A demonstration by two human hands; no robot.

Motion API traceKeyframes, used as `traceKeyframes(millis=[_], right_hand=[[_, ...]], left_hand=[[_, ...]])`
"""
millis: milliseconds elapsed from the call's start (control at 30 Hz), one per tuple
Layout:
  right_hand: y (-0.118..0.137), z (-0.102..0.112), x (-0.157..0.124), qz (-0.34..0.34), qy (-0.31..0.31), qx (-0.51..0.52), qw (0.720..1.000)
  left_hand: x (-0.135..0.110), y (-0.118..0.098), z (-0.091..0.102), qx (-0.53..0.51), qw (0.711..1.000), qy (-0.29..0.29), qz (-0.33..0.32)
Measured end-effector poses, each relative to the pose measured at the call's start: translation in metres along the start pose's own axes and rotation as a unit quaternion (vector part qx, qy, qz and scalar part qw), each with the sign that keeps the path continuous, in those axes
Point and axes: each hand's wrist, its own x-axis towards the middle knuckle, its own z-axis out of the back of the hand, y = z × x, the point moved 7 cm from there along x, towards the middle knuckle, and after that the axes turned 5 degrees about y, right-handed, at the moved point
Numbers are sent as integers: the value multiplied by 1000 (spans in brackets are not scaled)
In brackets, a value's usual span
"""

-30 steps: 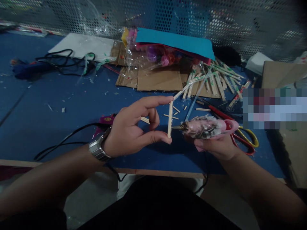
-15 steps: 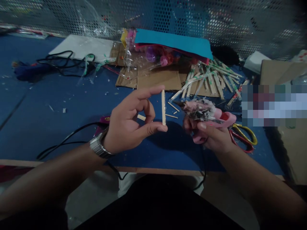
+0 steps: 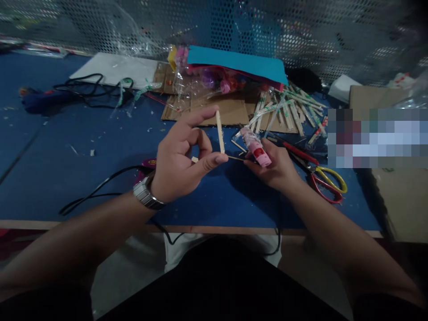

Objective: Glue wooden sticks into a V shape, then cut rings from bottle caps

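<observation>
My left hand, with a metal watch on its wrist, pinches a short wooden stick by its ends between index finger and thumb. The stick stands nearly upright, leaning a little. In my right hand is a pink hot glue gun with ragged, whitish residue on its front. Its back end faces me; the handle is hidden by hand and body. A thin stick shows between the two hands. Scissors with red and yellow handles lie right of my right hand.
Several wrapped wooden sticks lie on flat cardboard at the back. A blue sheet covers plastic-wrapped colourful items. Black cords run across the blue table. A cardboard box stands at the right.
My right hand has moved left and turned the glue gun, so its nozzle no longer points left and its back end faces me. The stick in my left hand has shifted slightly up-left and tilted.
</observation>
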Motion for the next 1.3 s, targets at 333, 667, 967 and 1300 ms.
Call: traceKeyframes(millis=[333, 667, 967, 1300], right_hand=[[9, -12, 10, -18, 8, -132, 991], [13, -15, 11, 35, 7, -158, 987], [11, -17, 11, 32, 9, -174, 984], [17, -23, 13, 29, 29, -202, 979]], left_hand=[[2, 0, -3, 10, 1000, 21, -7], [14, -15, -7, -48, 999, 7, 23], [23, 21, -5, -124, 983, -125, -45], [0, 21, -11, -117, 987, -104, 17]])
